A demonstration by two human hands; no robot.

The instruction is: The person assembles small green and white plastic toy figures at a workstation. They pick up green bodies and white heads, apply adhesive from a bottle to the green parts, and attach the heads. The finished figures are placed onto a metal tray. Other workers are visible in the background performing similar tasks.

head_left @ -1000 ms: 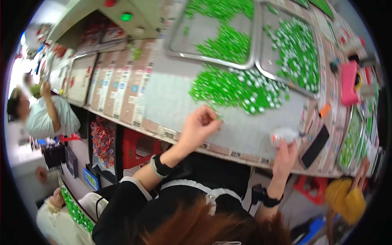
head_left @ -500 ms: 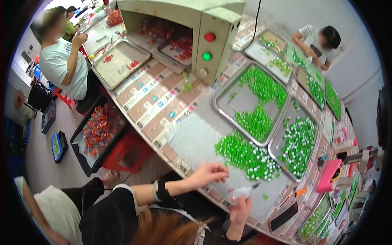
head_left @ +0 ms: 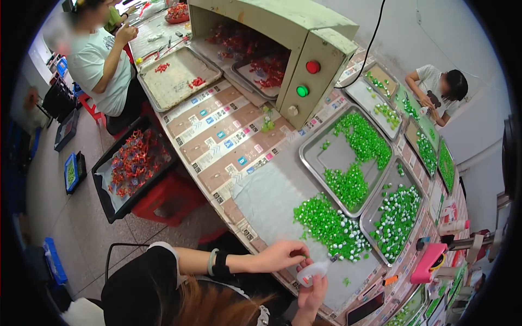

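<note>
A small white squeeze bottle (head_left: 312, 274) with a thin dark tip is in my right hand (head_left: 311, 293), fingers wrapped round it. Close beside it, the fingertips of my left hand (head_left: 280, 256) are pinched together on a tiny green piece, mostly hidden by the fingers. Just beyond both hands, a loose pile of small green pieces (head_left: 321, 220), some topped with white beads, lies on a pale sheet (head_left: 261, 198). A single green piece (head_left: 346, 282) lies apart, to the right of the bottle.
Metal trays (head_left: 321, 174) of green pieces stand beyond the pile. A box-shaped machine (head_left: 315, 54) with lit buttons sits at the back. On the right are a phone (head_left: 365, 308) and a pink holder (head_left: 429, 263). A black crate (head_left: 133, 168) of red pieces is at left; co-workers sit farther off.
My left hand has come closer to the bottle, its fingers now pinched with a bit of green showing. The whole view has shifted, and a person at the lower left has mostly left it.
</note>
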